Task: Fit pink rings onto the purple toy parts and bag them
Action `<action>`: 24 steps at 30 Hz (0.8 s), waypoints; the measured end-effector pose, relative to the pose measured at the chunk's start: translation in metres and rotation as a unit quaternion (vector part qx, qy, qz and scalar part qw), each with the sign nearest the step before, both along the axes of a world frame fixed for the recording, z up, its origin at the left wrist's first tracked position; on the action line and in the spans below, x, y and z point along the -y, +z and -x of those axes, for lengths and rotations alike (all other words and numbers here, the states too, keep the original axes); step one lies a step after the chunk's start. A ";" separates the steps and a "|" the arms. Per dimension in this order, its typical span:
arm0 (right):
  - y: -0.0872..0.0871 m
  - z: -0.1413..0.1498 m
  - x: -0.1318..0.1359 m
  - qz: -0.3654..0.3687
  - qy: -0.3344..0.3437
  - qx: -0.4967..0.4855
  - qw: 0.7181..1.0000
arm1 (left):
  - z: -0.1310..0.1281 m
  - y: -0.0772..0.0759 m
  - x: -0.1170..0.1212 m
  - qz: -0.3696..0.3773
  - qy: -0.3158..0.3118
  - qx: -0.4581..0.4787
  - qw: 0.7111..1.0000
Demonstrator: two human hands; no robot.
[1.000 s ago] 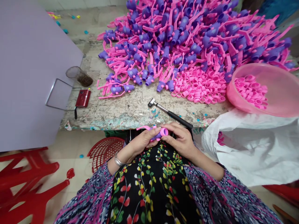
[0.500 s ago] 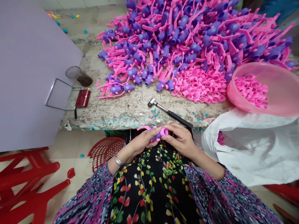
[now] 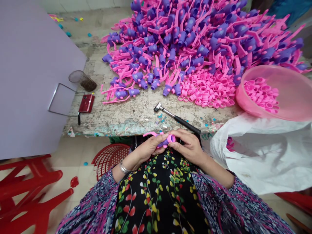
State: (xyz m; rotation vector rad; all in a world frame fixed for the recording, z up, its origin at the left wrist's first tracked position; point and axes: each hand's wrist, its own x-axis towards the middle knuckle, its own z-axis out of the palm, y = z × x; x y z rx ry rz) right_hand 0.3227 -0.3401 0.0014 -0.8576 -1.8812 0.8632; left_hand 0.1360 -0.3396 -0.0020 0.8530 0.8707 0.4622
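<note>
Over my lap, at the table's front edge, my left hand (image 3: 151,145) is closed around a purple plastic piece (image 3: 164,142) with a pink lever that sticks out to the left. A pink ring (image 3: 172,138) sits around the right end of that piece, its hollow opening facing up and right. My right hand (image 3: 189,145) pinches the ring with thumb and fingers; some fingertips are hidden behind it. Just beyond my hands, a hammer (image 3: 176,117) with a black handle lies on the table (image 3: 117,118).
A large heap of purple-and-pink pieces (image 3: 190,35) covers the table's back. Loose pink rings (image 3: 207,89) lie before it. At right stand a pink bowl (image 3: 287,94) of rings and a white sack (image 3: 265,156). A glass (image 3: 84,80) and red phone-like object (image 3: 86,103) are left.
Hardly anything differs. Both hands keep the same grip on the piece and ring, and the view has shifted very slightly.
</note>
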 end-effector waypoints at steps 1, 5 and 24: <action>0.000 0.000 0.000 0.005 -0.003 -0.003 1.000 | 0.000 0.000 0.000 -0.001 0.000 0.002 1.000; 0.000 0.002 0.002 0.016 -0.012 -0.009 1.000 | 0.000 0.000 0.001 -0.006 0.005 0.008 1.000; 0.002 -0.001 0.005 -0.043 -0.019 0.063 0.997 | -0.002 0.014 0.002 -0.005 0.062 -0.052 0.997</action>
